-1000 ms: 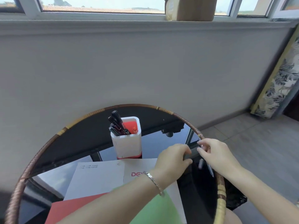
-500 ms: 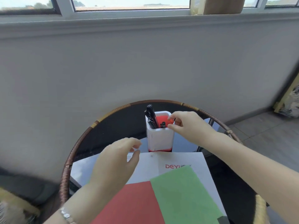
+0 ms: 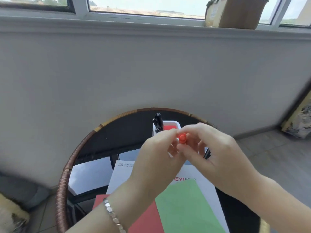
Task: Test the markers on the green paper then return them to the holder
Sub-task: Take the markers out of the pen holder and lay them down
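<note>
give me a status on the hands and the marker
Both left hand and right hand pinch the orange marker. Marker off the green paper, near the holder. Nothing lies on the paper.

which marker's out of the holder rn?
The orange marker, pinched between the left hand and right hand in front of the white holder. The black markers stand inside the holder.

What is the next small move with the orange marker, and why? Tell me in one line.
Probably uncap the orange marker. The left hand and the right hand both pinch it in front of the white holder, its round end toward the camera. The visible part of the green paper below shows no marks, so this marker looks not yet tested.
</note>
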The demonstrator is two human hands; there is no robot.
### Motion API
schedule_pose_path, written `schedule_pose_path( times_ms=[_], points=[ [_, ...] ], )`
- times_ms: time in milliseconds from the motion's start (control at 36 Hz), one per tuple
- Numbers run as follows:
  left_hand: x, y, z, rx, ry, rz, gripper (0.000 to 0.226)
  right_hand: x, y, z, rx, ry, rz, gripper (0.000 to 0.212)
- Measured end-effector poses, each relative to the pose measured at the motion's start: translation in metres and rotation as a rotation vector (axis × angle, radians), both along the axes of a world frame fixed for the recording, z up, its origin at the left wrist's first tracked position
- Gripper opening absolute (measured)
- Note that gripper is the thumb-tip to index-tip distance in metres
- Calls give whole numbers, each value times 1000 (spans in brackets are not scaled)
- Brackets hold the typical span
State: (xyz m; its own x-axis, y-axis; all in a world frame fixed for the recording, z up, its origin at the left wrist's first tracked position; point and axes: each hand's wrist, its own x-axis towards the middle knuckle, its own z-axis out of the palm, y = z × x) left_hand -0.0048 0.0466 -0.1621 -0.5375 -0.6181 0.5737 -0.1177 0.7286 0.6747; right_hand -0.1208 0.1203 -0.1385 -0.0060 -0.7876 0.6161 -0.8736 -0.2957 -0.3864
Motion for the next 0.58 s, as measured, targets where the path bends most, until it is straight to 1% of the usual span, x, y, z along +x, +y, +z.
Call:
schedule_pose_path(
  times_ms=[28,83,111,167,194,222,250,278,306,361,389,417,528,583],
  points=[
    [-3,0,-3,12,10,18,15,-2,2,-4,25,-56,12,18],
    [-7,1,-9,111,57,57,4,-7,5,-12,111,-247,2,15],
    [-8,1,-10,181,85,77,6,-10,6,-16,187,-352,-32,13],
    [-10,3,-9,333,166,77,17,-17,8,-25,393,-489,-143,5],
    [-11,4,-7,414,203,50,17,-20,7,-31,516,-575,-173,11],
    [-12,5,-5,495,232,8,15,-23,7,-38,620,-724,-173,18],
    [-13,6,-3,577,252,-43,13,-23,5,-42,670,-924,-156,22],
    [-14,8,-3,648,249,-91,13,-24,5,-44,663,-1110,-135,22],
    [-15,9,-4,700,221,-130,14,-25,5,-45,622,-1254,-115,19],
    [-17,10,-12,710,106,-174,18,-27,8,-47,511,-1422,-64,17],
    [-17,11,-16,685,43,-177,19,-29,10,-48,460,-1460,-37,21],
    [-18,11,-20,655,-15,-168,18,-30,12,-49,420,-1458,-27,24],
    [-17,7,-32,519,-222,-173,15,-29,18,-57,308,-1216,-95,12],
    [-17,8,-36,413,-327,-202,16,-28,19,-60,258,-1179,-76,10]
  ],
)
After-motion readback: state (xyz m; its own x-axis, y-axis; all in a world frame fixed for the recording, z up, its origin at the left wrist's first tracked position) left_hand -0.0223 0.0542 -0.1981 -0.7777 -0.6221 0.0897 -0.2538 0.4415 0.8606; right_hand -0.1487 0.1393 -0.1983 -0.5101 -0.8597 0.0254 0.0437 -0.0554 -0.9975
